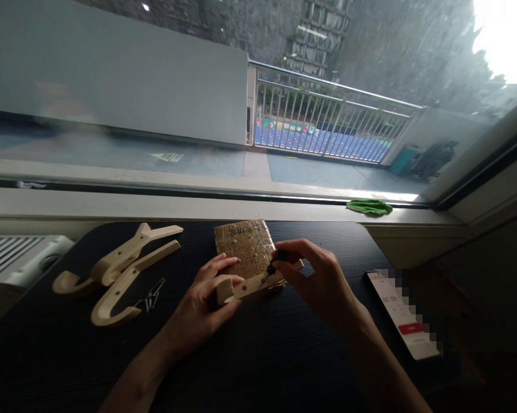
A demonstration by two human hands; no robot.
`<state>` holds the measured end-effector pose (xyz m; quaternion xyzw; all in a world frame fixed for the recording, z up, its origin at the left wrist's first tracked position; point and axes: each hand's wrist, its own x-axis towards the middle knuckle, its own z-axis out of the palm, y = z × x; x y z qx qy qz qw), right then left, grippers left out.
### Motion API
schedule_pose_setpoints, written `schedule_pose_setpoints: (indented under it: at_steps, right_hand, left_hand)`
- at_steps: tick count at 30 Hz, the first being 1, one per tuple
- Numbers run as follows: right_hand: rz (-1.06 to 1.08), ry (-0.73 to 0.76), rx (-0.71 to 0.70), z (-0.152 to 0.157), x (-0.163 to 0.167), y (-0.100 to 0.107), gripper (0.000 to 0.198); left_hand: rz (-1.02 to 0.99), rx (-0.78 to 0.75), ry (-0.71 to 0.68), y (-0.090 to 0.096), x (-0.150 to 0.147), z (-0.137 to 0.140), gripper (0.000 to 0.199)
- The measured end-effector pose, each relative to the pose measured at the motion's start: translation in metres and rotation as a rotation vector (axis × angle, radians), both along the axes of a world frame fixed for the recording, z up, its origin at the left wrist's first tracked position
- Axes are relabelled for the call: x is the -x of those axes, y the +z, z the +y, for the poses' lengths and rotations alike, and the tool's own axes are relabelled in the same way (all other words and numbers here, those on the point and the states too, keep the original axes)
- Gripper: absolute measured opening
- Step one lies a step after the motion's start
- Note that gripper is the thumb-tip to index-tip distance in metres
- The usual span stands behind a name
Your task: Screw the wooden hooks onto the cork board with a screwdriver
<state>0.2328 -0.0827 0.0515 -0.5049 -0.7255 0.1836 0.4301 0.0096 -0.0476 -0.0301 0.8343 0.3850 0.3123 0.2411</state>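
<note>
A pale wooden hook (253, 284) with drilled holes lies across the front of a brown cardboard piece (243, 246) on the dark table. My left hand (204, 295) grips the hook near its curved end, fingers on the far side and thumb on the near side. In my right hand (316, 275) a short dark screwdriver (275, 261) is pinched, its tip down at a hole in the hook. Whether a screw sits under the tip is too small to tell. Several more wooden hooks (123, 284) lie to the left, beside a few loose screws (154, 295).
A phone (407, 321) with a lit timer screen lies at the table's right. Behind the black table (258, 355) runs a window sill (176, 207) with a green cloth (369, 207) on it. A white radiator (23, 261) stands at the left.
</note>
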Motion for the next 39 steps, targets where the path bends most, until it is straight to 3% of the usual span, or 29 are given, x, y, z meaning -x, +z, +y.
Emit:
schedule_pose_setpoints:
  at_steps: [10,17,22,30,39]
  right_hand:
    - [-0.031,-0.11,-0.007,-0.003,0.006,0.002,0.015]
    - [-0.008,-0.216,0.011,0.0,0.011,-0.003,0.022]
    - [0.036,-0.111,0.047,-0.001,0.003,-0.002,0.012]
    - [-0.013,0.214,0.07,-0.01,-0.004,0.009,0.037]
    - [-0.102,0.127,0.014,0.002,0.001,0.008,0.029]
  left_hand:
    - [-0.004,0.001,-0.002,0.0,0.0,-0.001,0.026]
    - [0.004,-0.002,-0.007,0.001,0.0,-0.001,0.025]
    - [-0.008,-0.016,0.003,0.001,0.0,-0.001,0.026]
    - [-0.013,0.002,0.005,-0.001,0.0,-0.001,0.027]
    - [-0.001,0.006,0.002,-0.001,0.0,0.0,0.026]
